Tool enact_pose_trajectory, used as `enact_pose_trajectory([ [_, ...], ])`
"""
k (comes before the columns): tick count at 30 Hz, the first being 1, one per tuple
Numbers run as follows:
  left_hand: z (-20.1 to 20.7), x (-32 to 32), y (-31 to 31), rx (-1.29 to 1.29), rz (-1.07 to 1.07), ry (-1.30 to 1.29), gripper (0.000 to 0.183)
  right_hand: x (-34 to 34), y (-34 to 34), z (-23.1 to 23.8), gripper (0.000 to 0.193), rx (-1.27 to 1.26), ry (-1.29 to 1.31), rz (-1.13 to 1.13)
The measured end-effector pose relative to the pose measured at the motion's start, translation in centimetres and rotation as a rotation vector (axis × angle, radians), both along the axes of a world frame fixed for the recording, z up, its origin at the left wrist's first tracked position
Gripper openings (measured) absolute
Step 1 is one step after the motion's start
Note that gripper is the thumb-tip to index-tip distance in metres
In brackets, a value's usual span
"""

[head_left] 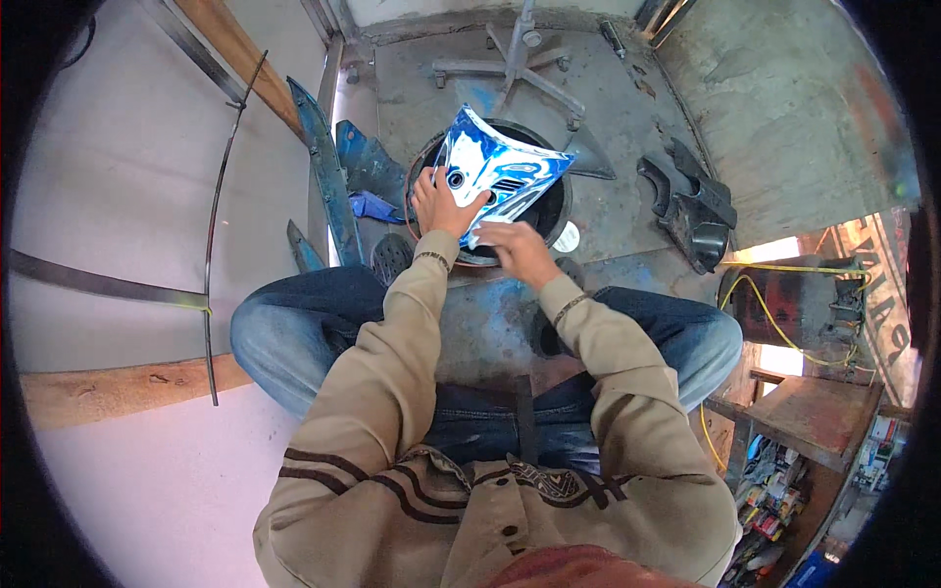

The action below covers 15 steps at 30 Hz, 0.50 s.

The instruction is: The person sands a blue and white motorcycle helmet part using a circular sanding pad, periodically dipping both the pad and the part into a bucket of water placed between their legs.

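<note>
A glossy blue and white motorcycle fairing panel (524, 168) with a round hole and dark vent slots rests tilted over a black round tub (559, 204). My left hand (443, 204) grips the panel's left side, fingers at the edge and thumb across its face. At the panel's lower end, the bent fingers of my right hand (520, 249) are pressed together. Something small and whitish shows at those fingertips; whether it is a cloth or the panel's tip, I cannot tell. The panel and my hands hide much of the tub's inside.
Old blue panels (338, 191) lean at the left, by a purple-blue piece (374, 207). A wheeled chair base (515, 69) stands beyond the tub. Black plastic parts (691, 206) lie on the right, near a dark red tank (794, 312) with a yellow hose. A white round lid (567, 237) sits beside the tub.
</note>
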<state>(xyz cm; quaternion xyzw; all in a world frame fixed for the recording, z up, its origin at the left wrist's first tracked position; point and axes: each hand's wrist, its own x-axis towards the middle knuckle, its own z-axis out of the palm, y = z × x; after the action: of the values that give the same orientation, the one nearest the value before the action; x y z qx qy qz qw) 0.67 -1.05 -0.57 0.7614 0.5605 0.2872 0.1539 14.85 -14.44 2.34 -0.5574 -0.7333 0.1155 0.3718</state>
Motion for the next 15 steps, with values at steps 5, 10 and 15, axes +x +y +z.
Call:
enact_pose_trajectory([
  [5, 0.3, 0.2, -0.4, -0.022, -0.015, 0.002, 0.097, 6.7, 1.1, -0.6, 0.034, 0.007, -0.004, -0.26],
  [10, 0.2, 0.4, -0.2, 0.003, -0.003, 0.004, 0.096, 0.5, -0.5, -1.9, 0.031, -0.02, 0.001, 0.0],
  [15, 0.1, 0.7, -0.3, 0.044, -0.022, -0.003, 0.095, 4.6, 1.0, -1.0, 0.029, -0.034, 0.034, -0.049],
])
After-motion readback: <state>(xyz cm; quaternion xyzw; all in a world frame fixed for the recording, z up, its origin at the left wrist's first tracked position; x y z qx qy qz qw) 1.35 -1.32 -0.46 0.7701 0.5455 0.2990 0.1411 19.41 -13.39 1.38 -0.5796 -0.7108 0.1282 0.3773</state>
